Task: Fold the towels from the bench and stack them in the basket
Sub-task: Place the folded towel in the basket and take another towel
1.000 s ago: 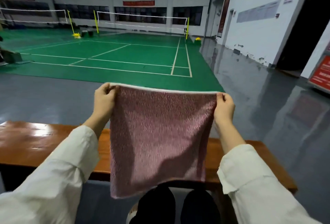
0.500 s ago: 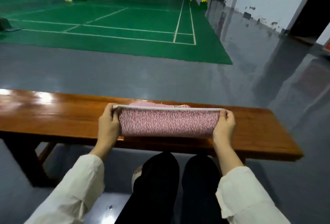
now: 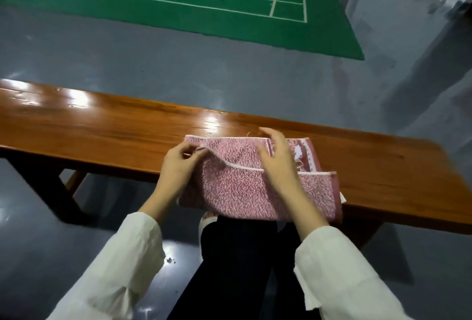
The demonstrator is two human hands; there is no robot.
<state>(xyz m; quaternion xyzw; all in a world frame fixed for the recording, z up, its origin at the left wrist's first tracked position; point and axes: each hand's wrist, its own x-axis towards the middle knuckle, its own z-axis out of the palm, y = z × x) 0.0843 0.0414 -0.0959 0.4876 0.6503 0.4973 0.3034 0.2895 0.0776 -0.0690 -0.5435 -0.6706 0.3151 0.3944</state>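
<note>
A pink speckled towel [image 3: 245, 192] with a white hem lies folded over on the near edge of the brown wooden bench [image 3: 102, 130], its lower part hanging off the front. My left hand [image 3: 178, 166] pinches the towel's upper left corner between thumb and fingers. Over the towel's middle is my right hand [image 3: 275, 158], fingers spread and relaxed, holding nothing; whether it touches the cloth I cannot tell. No basket is in view.
The bench runs left to right with bare glossy wood on both sides of the towel. My dark-trousered legs [image 3: 237, 256] and a white shoe [image 3: 207, 220] are below it. Grey floor and a green court [image 3: 204, 0] lie beyond.
The towel went from hanging stretched in the air to lying folded on the bench. My right hand let go of its corner and moved inward over the middle; the view tilted down.
</note>
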